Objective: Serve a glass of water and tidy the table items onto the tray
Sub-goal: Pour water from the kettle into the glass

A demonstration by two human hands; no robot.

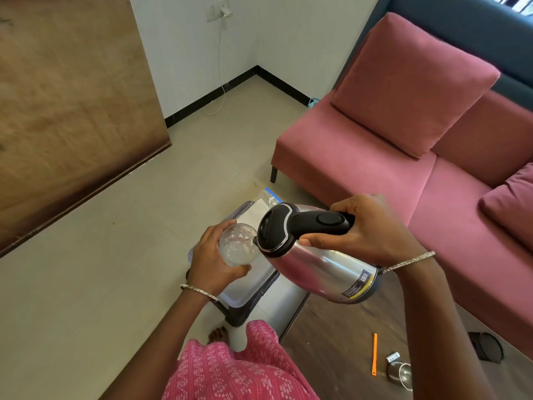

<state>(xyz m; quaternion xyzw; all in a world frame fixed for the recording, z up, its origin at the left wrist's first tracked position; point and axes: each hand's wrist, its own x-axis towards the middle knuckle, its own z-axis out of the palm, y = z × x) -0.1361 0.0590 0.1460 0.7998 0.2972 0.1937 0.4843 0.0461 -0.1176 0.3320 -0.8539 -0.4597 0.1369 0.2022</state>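
Lower right of the frame, an orange stick (374,353) lies on the dark tabletop (331,342), not yet tidied. Mid-frame, the left hand (213,261) curls its fingers round the glass (238,245), holding it over the tray (252,282), probably so spills land there. The right hand (372,229) wraps its fingers round the handle of the kettle (326,272); its long axis slants from base at lower right to lid at upper left, spout pointing left onto the glass rim, tipped for pouring
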